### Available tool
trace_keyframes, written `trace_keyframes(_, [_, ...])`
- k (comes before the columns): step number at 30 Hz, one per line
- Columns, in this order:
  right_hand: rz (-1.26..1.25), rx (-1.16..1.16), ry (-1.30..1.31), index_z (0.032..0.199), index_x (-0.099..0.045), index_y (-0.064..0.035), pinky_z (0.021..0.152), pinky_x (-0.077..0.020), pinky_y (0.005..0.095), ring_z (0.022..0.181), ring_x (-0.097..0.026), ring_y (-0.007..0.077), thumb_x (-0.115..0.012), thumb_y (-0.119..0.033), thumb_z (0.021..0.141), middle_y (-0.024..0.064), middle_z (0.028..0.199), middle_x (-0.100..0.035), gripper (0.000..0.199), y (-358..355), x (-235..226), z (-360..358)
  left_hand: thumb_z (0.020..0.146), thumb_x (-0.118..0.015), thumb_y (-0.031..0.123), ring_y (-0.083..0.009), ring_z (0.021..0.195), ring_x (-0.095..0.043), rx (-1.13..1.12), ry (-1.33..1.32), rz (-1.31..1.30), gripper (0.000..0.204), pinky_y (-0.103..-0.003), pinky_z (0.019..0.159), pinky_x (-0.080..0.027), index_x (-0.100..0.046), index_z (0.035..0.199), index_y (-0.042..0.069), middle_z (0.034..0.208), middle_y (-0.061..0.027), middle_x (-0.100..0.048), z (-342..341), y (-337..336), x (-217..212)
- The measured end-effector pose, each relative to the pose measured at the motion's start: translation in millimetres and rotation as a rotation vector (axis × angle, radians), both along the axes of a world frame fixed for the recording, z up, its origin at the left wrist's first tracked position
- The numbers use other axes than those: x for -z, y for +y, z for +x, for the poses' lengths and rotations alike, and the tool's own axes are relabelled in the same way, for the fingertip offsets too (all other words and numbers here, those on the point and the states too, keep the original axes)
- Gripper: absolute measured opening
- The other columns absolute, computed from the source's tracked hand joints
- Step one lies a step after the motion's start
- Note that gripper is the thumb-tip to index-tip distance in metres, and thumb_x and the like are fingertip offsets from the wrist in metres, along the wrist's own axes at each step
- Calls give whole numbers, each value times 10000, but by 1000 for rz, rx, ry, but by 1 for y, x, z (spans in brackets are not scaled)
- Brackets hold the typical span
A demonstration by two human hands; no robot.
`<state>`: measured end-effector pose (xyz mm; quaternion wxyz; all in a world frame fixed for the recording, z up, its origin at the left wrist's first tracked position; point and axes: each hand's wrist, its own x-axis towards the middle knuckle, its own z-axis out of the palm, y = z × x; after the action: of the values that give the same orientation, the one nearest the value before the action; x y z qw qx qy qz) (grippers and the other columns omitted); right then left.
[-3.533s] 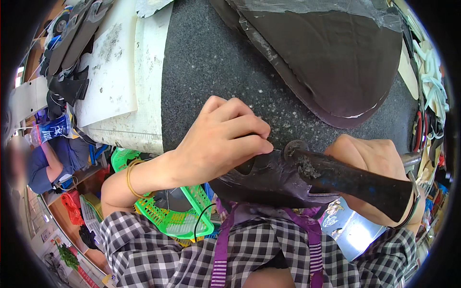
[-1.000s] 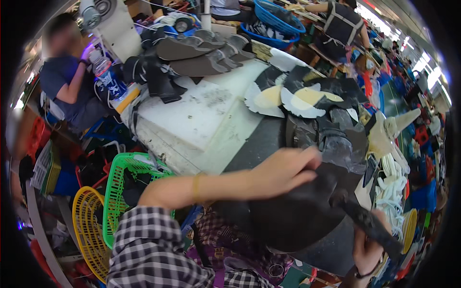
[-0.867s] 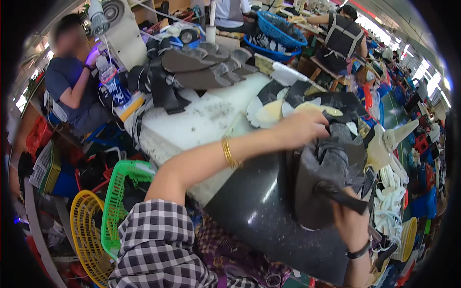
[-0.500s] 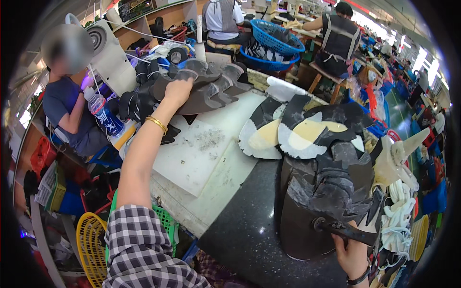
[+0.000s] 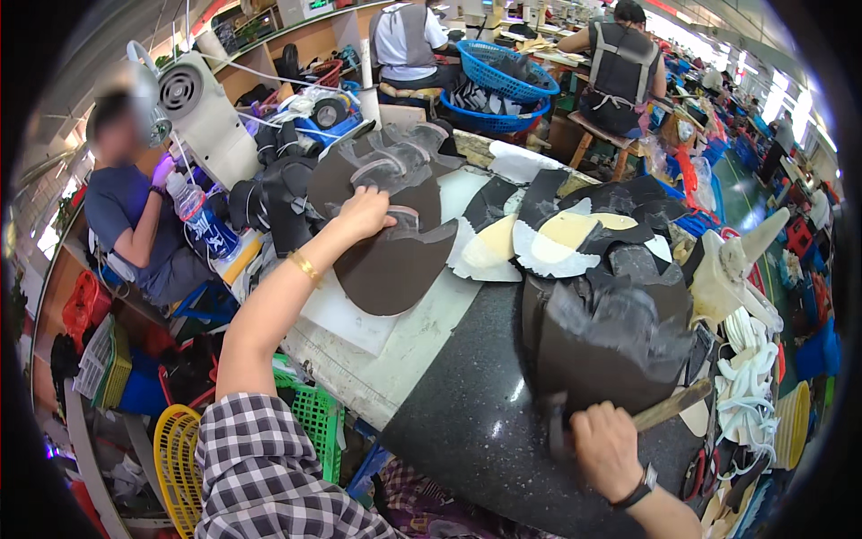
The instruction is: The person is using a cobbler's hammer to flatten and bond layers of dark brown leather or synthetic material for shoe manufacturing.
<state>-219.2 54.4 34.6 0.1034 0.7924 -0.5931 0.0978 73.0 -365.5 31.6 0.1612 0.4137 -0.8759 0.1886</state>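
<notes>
My left hand (image 5: 363,212) reaches far across the bench and grips a large dark brown leather piece (image 5: 388,266) that lies partly on a white board (image 5: 406,334). Thin see-through cutouts lie on top of that piece. My right hand (image 5: 607,442) is near the front edge, closed around a hammer (image 5: 666,410) with a wooden handle and a dark head. Just above it a heap of dark grey folded leather pieces (image 5: 612,334) rests on a black speckled stone slab (image 5: 467,422).
Cream and black cut pieces (image 5: 558,239) fan out behind the heap. A co-worker (image 5: 135,216) sits at the left beside a bottle (image 5: 203,221) and a grey machine (image 5: 203,110). Blue baskets (image 5: 499,79), green (image 5: 314,422) and yellow (image 5: 176,460) baskets, red-handled scissors (image 5: 697,472).
My left hand left the dark heap, stretched out to the far stack of leather, and now has a brown piece drawn closer. My right hand stayed on the hammer by the heap.
</notes>
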Motion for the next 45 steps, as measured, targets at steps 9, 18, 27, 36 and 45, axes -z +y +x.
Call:
trace_keyframes(9, [1, 179, -57, 859, -503, -70, 663, -457, 370, 793, -567, 266, -628, -67, 701, 86, 786, -521, 201, -36, -19, -13, 814, -701, 144, -280, 577, -590, 474, -83, 794, 273, -363, 550, -441, -620, 1062, 61, 650, -121, -578, -2, 157, -141])
trace_keyframes(18, [-74, 101, -590, 972, -552, -12, 616, -472, 338, 707, -641, 281, -652, -4, 793, 132, 793, -617, 204, -2, -71, 9, 936, -607, 141, -66, 706, -535, 524, 7, 2165, 191, -249, 617, -440, -528, 1069, 30, 839, 27, -566, -43, 291, -121])
trace_keyframes(27, [483, -52, -765, 1031, -626, -10, 692, -511, 391, 774, -637, 356, -725, -36, 634, 161, 851, -621, 410, 68, -81, 22, 788, -714, 173, -238, 889, -534, 836, 173, 657, 169, -343, 727, -404, -625, 900, 83, 884, -49, -581, -48, 345, 19])
trace_keyframes(36, [490, 46, -595, 967, -589, -45, 548, -471, 375, 645, -608, 296, -721, -21, 652, 101, 770, -566, 342, 81, -42, 47, 791, -712, 177, -182, 917, -542, 935, 55, 874, 145, -340, 783, -369, -646, 906, 118, 882, 11, -587, -79, 326, 16])
trace_keyframes(45, [561, 127, -785, 914, -549, -36, 531, -475, 367, 619, -603, 280, -653, -124, 768, 97, 737, -544, 200, 82, -35, 30, 783, -673, 188, -161, 897, -572, 1425, 107, 795, 148, -327, 753, -419, -675, 911, 114, 967, 20, -638, -96, 288, 40])
